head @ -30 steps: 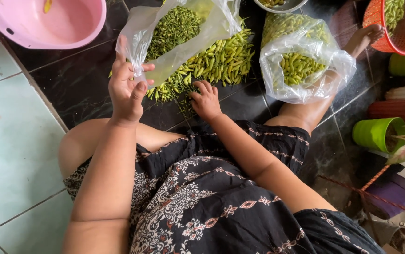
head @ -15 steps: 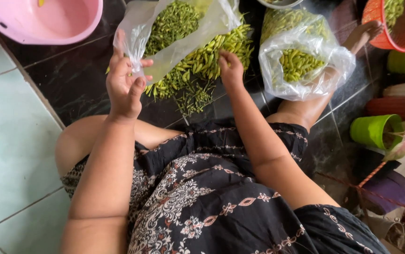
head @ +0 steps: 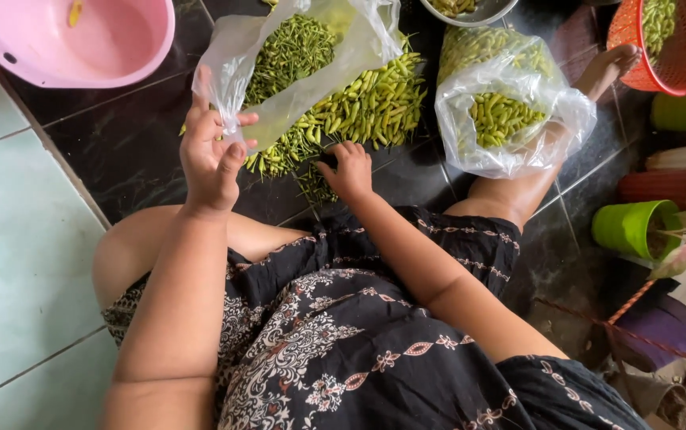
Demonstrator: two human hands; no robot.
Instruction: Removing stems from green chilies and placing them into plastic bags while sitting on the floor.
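Note:
My left hand (head: pixel 211 155) pinches the lower edge of a clear plastic bag (head: pixel 295 56) partly filled with small green chili stems and chilies. A heap of green chilies (head: pixel 363 107) lies on the dark floor tiles under and beside that bag. My right hand (head: pixel 349 169) rests on the near edge of this heap, fingers curled down onto the chilies; whether it grips any I cannot tell. I sit on the floor in a black patterned dress, legs spread around the heap.
A second clear bag of green chilies (head: pixel 510 111) stands against my right leg. A pink basin (head: pixel 80 44) is at far left, an orange basket (head: pixel 670 40) at far right, a metal bowl (head: pixel 470 9) at the top. Green (head: pixel 634 227) and purple (head: pixel 666 326) pots sit right.
My right hand reached up into the chili heap half a second ago and has now drawn back to its near edge. My left hand keeps hold of the bag.

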